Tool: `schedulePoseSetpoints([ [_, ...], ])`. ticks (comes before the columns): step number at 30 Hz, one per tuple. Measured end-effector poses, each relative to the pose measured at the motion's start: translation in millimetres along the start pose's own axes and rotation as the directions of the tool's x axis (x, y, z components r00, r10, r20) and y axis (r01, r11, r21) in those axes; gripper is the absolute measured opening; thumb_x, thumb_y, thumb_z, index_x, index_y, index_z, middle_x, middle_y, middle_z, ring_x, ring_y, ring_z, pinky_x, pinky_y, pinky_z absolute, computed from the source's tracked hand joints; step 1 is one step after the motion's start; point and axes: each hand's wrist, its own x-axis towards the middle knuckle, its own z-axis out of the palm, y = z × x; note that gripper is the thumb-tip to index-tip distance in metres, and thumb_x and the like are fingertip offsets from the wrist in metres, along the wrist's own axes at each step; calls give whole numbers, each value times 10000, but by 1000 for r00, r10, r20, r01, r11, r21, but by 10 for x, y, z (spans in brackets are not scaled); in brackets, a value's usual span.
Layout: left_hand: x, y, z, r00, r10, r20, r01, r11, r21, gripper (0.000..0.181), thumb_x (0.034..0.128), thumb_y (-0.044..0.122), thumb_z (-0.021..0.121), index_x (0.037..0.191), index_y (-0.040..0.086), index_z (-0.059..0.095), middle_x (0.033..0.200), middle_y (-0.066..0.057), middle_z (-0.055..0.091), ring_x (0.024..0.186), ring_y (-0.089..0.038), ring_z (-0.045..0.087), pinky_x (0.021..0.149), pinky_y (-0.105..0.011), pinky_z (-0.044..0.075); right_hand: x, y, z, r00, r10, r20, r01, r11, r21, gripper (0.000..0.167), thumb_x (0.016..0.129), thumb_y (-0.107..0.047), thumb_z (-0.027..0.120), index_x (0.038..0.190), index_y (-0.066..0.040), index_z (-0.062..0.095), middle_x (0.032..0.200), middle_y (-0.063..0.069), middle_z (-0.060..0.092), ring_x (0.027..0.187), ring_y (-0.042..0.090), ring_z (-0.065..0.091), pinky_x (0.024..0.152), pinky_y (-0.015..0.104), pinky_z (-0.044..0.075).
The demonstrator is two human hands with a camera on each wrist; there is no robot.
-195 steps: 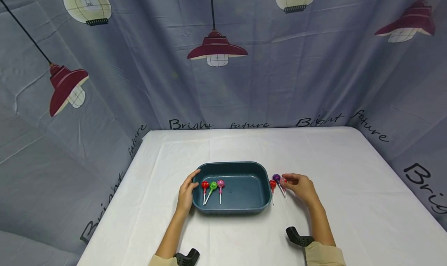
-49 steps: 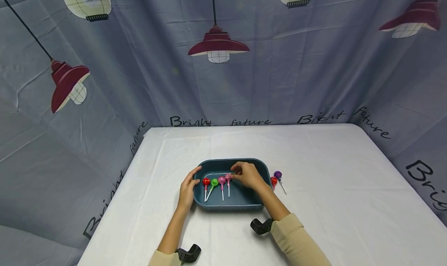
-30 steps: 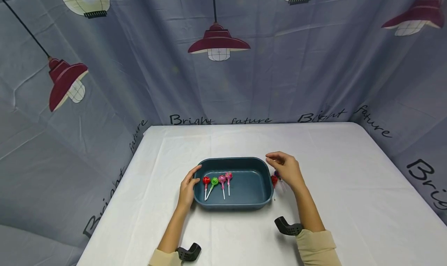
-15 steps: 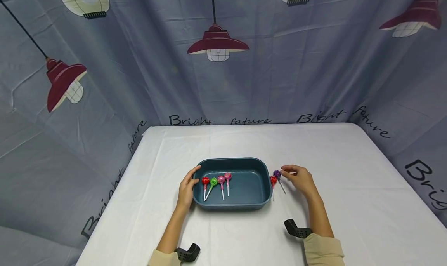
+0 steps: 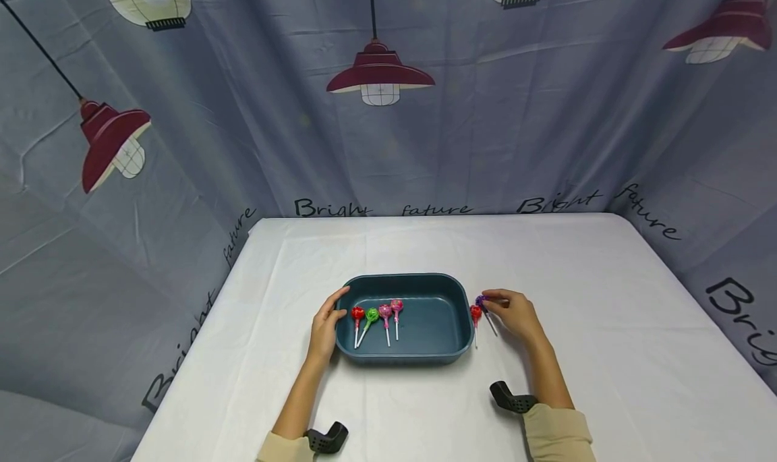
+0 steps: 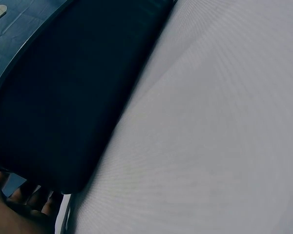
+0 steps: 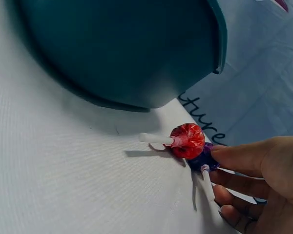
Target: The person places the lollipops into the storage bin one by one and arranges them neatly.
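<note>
A dark teal tray (image 5: 429, 359) stands on the white table, and my left hand (image 5: 324, 327) rests against its left end, fingers at the rim. Inside, at the left, lie a red lollipop (image 5: 357, 313), a green one (image 5: 371, 315) and two pink ones (image 5: 385, 311). Just outside the right end lies another red lollipop (image 5: 475, 312). Beside it my right hand (image 5: 516, 313) pinches the head of a purple lollipop (image 7: 201, 159), whose white stick points toward me. In the left wrist view the left hand (image 6: 22, 207) is partly cut off at the tray's end.
The white tablecloth (image 5: 413, 415) covers the table. Behind and at both sides hangs a grey-blue curtain (image 5: 261, 77) printed with lamps and lettering. A black wrist device (image 5: 328, 439) is at the left wrist, another (image 5: 512, 398) at the right.
A second pink lollipop has come into the tray from the right side. My right hand has since returned rightward and taken the purple lollipop's head. The left hand has stayed at the tray.
</note>
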Motion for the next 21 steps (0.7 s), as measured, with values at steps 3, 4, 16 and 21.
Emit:
schedulePoseSetpoints([
  [3, 0, -5, -2, 1000, -3, 3, 3, 1000, -4, 437, 878, -66, 401, 1301, -20, 498, 1402, -141, 404, 1341, -204, 263, 1095, -355, 177, 1, -4, 9, 1000, 5, 10, -5, 1000, -16, 290, 884, -119, 598, 1137, 21, 628, 1075, 221, 624, 935, 349, 589, 836, 510, 434],
  [4, 1, -5, -3, 1000, -3, 4, 3, 1000, -6, 437, 878, -68, 400, 1302, -23, 495, 1403, -145, 402, 1342, -208, 262, 1095, -358, 177, 0, -6, 11, 1000, 7, 10, -6, 1000, -19, 289, 882, -117, 599, 1137, 18, 630, 1068, 218, 628, 925, 343, 590, 824, 505, 438],
  [16, 3, -5, -6, 1000, -2, 6, 2, 1000, -16, 435, 885, -78, 393, 1304, -20, 494, 1407, -145, 395, 1343, -203, 259, 1095, -347, 178, -12, 21, 3, 1000, 3, 1, -3, 1000, -26, 274, 866, -104, 621, 1111, 18, 631, 1002, 187, 649, 873, 296, 589, 805, 470, 430],
  [21, 2, -10, -7, 1000, -7, 4, 7, 1000, -7, 435, 883, -79, 393, 1302, -25, 494, 1405, -142, 399, 1346, -209, 255, 1094, -342, 176, -52, 29, -44, 1000, -8, 0, 8, 1000, -17, 267, 867, -97, 619, 1101, 31, 627, 952, 171, 654, 871, 297, 598, 810, 472, 438],
])
